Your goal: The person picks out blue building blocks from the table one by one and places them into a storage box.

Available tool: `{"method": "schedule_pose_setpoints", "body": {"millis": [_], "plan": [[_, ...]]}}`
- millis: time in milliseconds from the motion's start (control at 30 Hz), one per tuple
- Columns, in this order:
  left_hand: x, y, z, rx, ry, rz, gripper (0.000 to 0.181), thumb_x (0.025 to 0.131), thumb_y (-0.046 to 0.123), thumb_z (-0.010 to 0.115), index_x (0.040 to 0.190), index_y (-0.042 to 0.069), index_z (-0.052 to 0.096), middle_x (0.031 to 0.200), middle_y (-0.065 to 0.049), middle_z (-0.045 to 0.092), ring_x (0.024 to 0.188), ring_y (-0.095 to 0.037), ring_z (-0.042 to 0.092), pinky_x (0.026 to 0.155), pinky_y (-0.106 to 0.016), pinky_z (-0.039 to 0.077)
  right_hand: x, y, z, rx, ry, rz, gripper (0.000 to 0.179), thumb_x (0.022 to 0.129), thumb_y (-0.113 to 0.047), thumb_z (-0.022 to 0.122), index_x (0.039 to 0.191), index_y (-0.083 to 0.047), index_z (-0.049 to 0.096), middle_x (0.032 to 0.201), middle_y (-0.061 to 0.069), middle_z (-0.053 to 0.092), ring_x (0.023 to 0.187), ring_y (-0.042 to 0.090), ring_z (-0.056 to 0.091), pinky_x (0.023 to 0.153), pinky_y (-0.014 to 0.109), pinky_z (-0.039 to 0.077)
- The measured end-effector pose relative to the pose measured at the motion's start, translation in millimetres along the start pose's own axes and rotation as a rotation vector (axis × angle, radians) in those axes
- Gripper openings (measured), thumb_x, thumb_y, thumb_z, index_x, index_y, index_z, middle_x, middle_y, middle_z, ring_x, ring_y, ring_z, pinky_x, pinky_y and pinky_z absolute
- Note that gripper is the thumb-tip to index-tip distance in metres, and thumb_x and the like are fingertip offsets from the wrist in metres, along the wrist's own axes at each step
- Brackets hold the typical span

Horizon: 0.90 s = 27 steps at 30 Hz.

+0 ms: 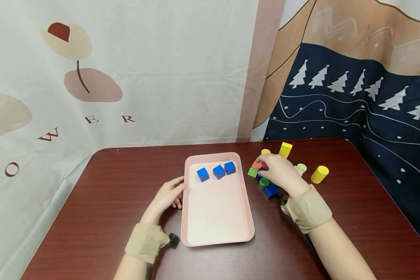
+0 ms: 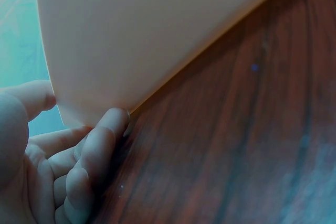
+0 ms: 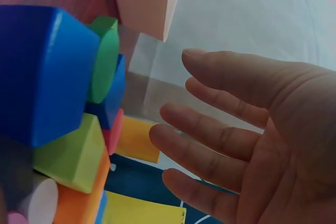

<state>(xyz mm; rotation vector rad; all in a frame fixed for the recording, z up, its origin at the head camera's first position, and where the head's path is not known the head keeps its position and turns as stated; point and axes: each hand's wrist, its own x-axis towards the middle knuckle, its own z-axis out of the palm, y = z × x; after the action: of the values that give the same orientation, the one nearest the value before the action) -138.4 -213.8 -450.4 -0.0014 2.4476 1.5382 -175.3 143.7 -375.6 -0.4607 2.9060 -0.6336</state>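
Observation:
A pink tray (image 1: 217, 216) lies on the table with three blue cubes (image 1: 203, 174) near its far end. My left hand (image 1: 168, 194) holds the tray's left edge. In the left wrist view its thumb (image 2: 37, 98) touches the tray wall (image 2: 131, 35) from one side and bent fingers (image 2: 100, 145) meet it from the other. Over a cluster of coloured blocks hovers my right hand (image 1: 281, 169), and the right wrist view shows its extended fingers (image 3: 205, 156) with nothing between them. Beside it are a blue block (image 3: 47, 77), a green cylinder (image 1: 264, 183) and a green cube (image 1: 252, 172).
Right of the tray, a yellow cylinder (image 1: 320, 174) stands apart from the cluster. A tall yellow block (image 1: 285, 150) is near the table's back edge. Patterned cloths (image 1: 182, 77) hang behind the dark red table (image 1: 133, 167).

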Motion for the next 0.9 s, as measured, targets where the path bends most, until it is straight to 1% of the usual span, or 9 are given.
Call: {"method": "schedule_pose_setpoints", "body": {"millis": [200, 300, 500, 633, 900], "plan": [[-0.5, 1.6, 0.8, 0.004, -0.003, 0.001, 0.048, 0.099, 0.021, 0.053, 0.142, 0.002, 0.044, 0.057, -0.009, 0.056, 0.042, -0.022, 0.058, 0.04, -0.028, 0.044, -3.1, 4, 5, -0.009, -0.019, 0.03, 0.039, 0.087, -0.015, 0.072, 0.123, -0.004, 0.061, 0.121, 0.018, 0.061, 0.104, 0.032, 0.059, 0.09, 0.053, 0.046], [-0.8, 1.8, 0.8, 0.003, -0.005, 0.002, 0.048, 0.099, 0.021, 0.052, 0.142, 0.001, 0.044, 0.057, -0.009, 0.057, 0.042, -0.022, 0.058, 0.04, -0.028, 0.044, -4.4, 5, 6, -0.015, -0.024, 0.04, 0.039, 0.088, -0.016, 0.072, 0.124, -0.004, 0.061, 0.122, 0.018, 0.061, 0.105, 0.032, 0.058, 0.091, 0.054, 0.046], [-0.7, 1.0, 0.7, -0.009, -0.006, 0.001, 0.047, 0.099, 0.021, 0.053, 0.141, 0.002, 0.045, 0.057, -0.01, 0.057, 0.042, -0.023, 0.058, 0.041, -0.028, 0.044, -5.5, 9, 9, -0.027, -0.016, 0.022, 0.039, 0.087, -0.015, 0.071, 0.123, -0.001, 0.061, 0.118, 0.018, 0.062, 0.105, 0.033, 0.058, 0.092, 0.054, 0.044], [-0.7, 0.5, 0.6, -0.009, -0.006, -0.001, 0.047, 0.099, 0.021, 0.053, 0.141, 0.002, 0.045, 0.057, -0.01, 0.057, 0.042, -0.024, 0.058, 0.041, -0.029, 0.045, -5.0, 11, 11, -0.03, -0.008, 0.012, 0.04, 0.087, -0.015, 0.071, 0.123, 0.0, 0.061, 0.119, 0.018, 0.062, 0.107, 0.033, 0.058, 0.092, 0.054, 0.044], [-0.5, 0.9, 0.2, -0.003, -0.002, 0.0, 0.047, 0.099, 0.022, 0.054, 0.141, 0.003, 0.046, 0.057, -0.01, 0.057, 0.042, -0.025, 0.058, 0.041, -0.029, 0.045, -0.2, 16, 18, -0.046, -0.002, 0.015, 0.039, 0.085, -0.017, 0.074, 0.12, -0.001, 0.063, 0.115, 0.017, 0.063, 0.098, 0.032, 0.059, 0.087, 0.054, 0.047]]}}
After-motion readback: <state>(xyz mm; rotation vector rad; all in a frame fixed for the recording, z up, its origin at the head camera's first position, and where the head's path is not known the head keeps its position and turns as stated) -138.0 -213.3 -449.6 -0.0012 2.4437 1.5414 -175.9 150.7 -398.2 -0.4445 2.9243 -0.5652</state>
